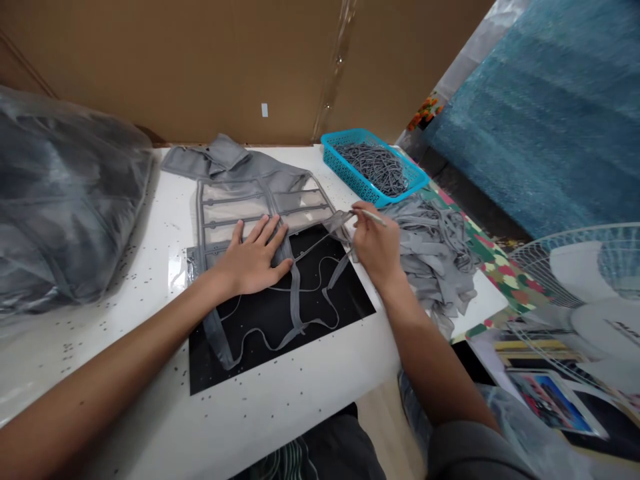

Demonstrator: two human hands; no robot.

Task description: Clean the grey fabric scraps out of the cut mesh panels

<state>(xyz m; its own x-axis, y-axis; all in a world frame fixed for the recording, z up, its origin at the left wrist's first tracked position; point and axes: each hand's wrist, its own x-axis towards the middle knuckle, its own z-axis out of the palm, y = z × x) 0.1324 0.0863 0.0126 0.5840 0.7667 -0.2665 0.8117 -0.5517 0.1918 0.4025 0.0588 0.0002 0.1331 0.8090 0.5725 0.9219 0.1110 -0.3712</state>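
My left hand lies flat with fingers spread on a grey cloth piece that has sheer panels and darker bound seams. At the cloth's right side my right hand is closed round a thin pale stick-like tool. The tool's tip is too small to make out. By these fingers, a strip of the grey cloth is raised and pulled toward the right. Loose grey straps and thin cords trail from the piece over a black mat.
A blue plastic basket of grey cords stands at the back right, beside a heap of grey fabric strips. On the left sits a large filled clear plastic bag. Small dark bits dot the white table. A white fan stands at right.
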